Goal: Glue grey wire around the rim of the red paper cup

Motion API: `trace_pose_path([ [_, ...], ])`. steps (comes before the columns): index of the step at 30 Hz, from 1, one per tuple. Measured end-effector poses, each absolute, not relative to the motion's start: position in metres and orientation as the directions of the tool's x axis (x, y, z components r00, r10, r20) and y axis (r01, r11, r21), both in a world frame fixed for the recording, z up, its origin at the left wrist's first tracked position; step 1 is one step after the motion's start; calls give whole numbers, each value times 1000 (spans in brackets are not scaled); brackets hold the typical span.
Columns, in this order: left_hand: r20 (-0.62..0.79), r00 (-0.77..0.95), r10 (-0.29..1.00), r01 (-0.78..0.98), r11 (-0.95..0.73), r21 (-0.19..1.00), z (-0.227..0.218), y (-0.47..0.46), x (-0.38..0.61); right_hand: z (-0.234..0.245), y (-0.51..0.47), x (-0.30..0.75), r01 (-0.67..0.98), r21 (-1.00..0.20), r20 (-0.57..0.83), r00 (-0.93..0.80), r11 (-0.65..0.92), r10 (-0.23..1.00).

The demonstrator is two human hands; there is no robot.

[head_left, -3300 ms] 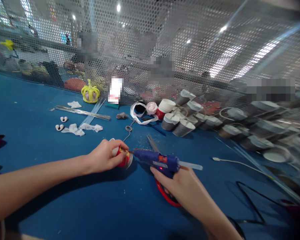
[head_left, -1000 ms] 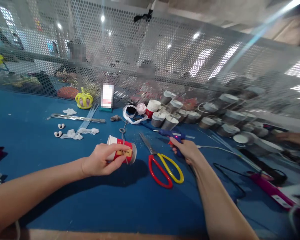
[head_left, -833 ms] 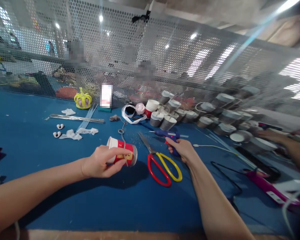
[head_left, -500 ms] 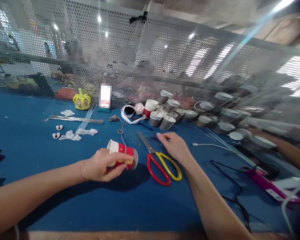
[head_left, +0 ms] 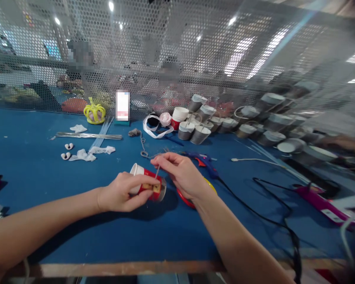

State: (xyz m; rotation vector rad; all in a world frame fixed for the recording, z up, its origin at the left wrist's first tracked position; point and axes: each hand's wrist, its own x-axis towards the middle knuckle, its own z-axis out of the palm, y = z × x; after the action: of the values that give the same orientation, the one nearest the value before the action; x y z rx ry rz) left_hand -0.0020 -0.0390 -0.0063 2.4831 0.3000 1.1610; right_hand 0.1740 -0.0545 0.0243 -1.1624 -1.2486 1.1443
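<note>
A red and white paper cup (head_left: 139, 170) lies tilted on its side just above the blue table, with my left hand (head_left: 122, 193) closed around it. Grey cord (head_left: 157, 172) runs up from the cup's side to the fingertips of my right hand (head_left: 182, 173), which pinch it. The cup's right end looks wrapped in grey. Beneath my right hand are scissors (head_left: 184, 199) with red and yellow handles, their blades mostly covered. Behind that hand lies a blue glue gun (head_left: 206, 161). A small grey cord bundle (head_left: 134, 133) rests farther back, its strand leading toward the cup.
Grey-wrapped cups (head_left: 200, 135) crowd the back right. White ribbon (head_left: 149, 132), metal rods (head_left: 88, 136), a yellow crown-shaped piece (head_left: 94, 113) and a phone (head_left: 122, 105) lie toward the perforated screen. Black cable (head_left: 245, 201) crosses the right side. Another person's blurred hand (head_left: 343, 144) is at far right.
My right hand has moved left from beyond the scissors to the cup and now pinches the cord. It covers the scissors' blades; the glue gun has come into sight. My left hand keeps its hold.
</note>
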Motion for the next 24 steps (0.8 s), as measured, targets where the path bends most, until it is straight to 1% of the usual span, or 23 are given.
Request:
trace_pose_path([
  [3,560,589,582,116,-747,654,-6,-38,1,21,-51,184,51,-984,175,90,171,981],
  [5,433,571,697,145,-605,783,-6,-37,3,19,-49,189,78,-974,223,137,214,965],
  [7,319,565,761,135,-466,874,-6,-35,6,18,-47,191,107,-965,253,170,238,952],
  [9,242,565,788,108,-362,926,-7,-34,8,17,-45,193,144,-957,275,187,251,943],
  [12,180,577,797,94,-283,954,-7,-35,9,16,-44,193,239,-934,313,194,265,930],
  [15,184,592,784,102,-300,948,-6,-36,8,15,-45,193,335,-905,335,180,262,925],
  [20,317,619,718,94,-469,878,-4,-41,6,13,-45,190,371,-896,325,166,246,931],
  [24,455,620,639,69,-623,779,-3,-45,3,16,-47,188,461,-863,296,134,205,946],
])
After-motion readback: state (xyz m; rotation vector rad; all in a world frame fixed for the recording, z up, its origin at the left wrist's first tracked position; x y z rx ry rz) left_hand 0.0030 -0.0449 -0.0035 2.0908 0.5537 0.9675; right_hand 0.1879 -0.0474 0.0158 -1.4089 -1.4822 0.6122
